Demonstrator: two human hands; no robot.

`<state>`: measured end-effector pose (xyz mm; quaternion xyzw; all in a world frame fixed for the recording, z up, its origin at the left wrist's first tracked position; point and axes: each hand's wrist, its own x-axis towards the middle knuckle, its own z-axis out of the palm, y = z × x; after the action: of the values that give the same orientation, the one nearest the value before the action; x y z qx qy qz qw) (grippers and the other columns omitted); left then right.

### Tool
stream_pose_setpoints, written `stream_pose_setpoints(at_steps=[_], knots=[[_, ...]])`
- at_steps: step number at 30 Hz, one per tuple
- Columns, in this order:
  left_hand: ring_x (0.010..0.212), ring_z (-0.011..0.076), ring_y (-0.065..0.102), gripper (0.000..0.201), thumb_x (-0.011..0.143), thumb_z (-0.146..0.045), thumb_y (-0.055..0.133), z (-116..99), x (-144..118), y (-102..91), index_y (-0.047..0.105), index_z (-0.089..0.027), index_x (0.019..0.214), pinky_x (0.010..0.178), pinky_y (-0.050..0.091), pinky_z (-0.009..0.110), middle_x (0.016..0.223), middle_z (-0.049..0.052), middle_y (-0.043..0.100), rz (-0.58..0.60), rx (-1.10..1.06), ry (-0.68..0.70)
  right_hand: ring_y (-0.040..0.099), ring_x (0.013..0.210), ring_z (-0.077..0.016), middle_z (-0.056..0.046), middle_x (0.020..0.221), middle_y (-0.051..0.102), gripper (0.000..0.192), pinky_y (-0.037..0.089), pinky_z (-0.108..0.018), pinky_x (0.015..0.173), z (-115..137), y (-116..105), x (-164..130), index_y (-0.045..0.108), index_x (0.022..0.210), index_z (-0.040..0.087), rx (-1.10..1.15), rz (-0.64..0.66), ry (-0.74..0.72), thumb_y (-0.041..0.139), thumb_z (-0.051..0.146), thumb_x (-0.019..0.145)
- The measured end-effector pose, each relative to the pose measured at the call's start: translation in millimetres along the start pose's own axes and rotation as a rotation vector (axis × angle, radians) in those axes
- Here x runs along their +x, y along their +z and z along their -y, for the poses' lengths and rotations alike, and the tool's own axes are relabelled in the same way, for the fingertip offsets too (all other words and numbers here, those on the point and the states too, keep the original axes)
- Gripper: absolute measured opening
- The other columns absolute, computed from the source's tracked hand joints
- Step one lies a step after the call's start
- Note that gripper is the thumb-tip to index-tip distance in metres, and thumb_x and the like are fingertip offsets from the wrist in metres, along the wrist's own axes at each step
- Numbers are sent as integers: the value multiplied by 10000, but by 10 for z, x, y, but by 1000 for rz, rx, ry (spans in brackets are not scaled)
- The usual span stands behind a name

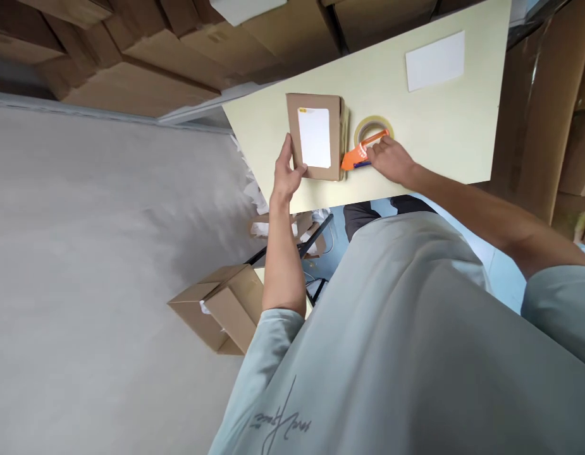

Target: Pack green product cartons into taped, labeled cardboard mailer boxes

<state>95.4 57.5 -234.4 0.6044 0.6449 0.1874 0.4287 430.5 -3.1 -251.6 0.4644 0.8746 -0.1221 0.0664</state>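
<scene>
A small brown cardboard box [314, 101] with a white label [314, 138] on its upper face rests on the pale yellow table [434, 126]. My left hand [287, 175] is closed on the box's near left corner, thumb on top and fingers along the side. In my right hand [389, 158] is an orange tape dispenser [355, 156] carrying a roll of clear yellowish tape [388, 123]. My right fingers wrap round its handle. The dispenser's front end is at the right side of the box, close to or touching it; I cannot tell which.
A white sheet [435, 61] lies at the table's far right. Brown cartons [273, 44] are stacked behind the table, and more large cartons [520, 114] stand on the right. An open carton [221, 303] is at the lower left, beside the grey wall [83, 253].
</scene>
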Motion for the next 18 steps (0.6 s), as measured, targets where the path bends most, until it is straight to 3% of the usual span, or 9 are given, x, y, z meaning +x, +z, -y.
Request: stream_pose_setpoints(at_steps=[2,4,8,11,14,18], knots=[[1841,334,123,937,974,-644,786,-127,101,35,472,-319,1795,1476,-47,583,1877,79,447,-31,107,-68,746,1002,-285,-188,1131,832,493,491,-463,1069,289,57,61,711,1361,5,70,-5,6,317,-8,1065],[1843,321,-15,866,1060,-659,665,-252,161,223,430,-301,1813,1458,-127,622,1927,63,340,-116,179,-121,738,1010,-297,-211,1149,822,482,472,-470,1064,554,98,112,703,1368,-12,149,4,28,324,4,1070],[1814,282,-180,858,1127,-730,511,-408,121,708,294,-351,1866,1485,-69,628,1978,-19,154,-240,257,-115,739,1050,-325,-255,1151,810,484,448,-488,1077,838,108,121,708,1342,-30,222,27,86,312,4,1066],[1799,280,-234,896,1107,-775,529,-433,43,885,276,-386,1874,1494,-59,615,1980,-62,110,-290,274,-75,741,1074,-338,-273,1154,812,506,437,-501,1096,848,100,51,685,1400,-49,247,43,98,313,2,1061],[1787,286,-276,932,1083,-771,590,-424,13,918,309,-356,1869,1498,-64,600,1982,-58,88,-353,111,-11,741,1080,-346,-291,1173,813,545,441,-510,1117,797,137,-101,659,1458,-66,273,55,80,296,-2,1057],[1762,263,-337,950,1069,-728,650,-433,13,918,295,-363,1871,1500,-80,593,1982,-69,70,-314,-61,3,745,1032,-345,-267,1106,825,522,486,-519,1108,603,290,-541,705,1411,-19,300,46,80,324,15,1055]])
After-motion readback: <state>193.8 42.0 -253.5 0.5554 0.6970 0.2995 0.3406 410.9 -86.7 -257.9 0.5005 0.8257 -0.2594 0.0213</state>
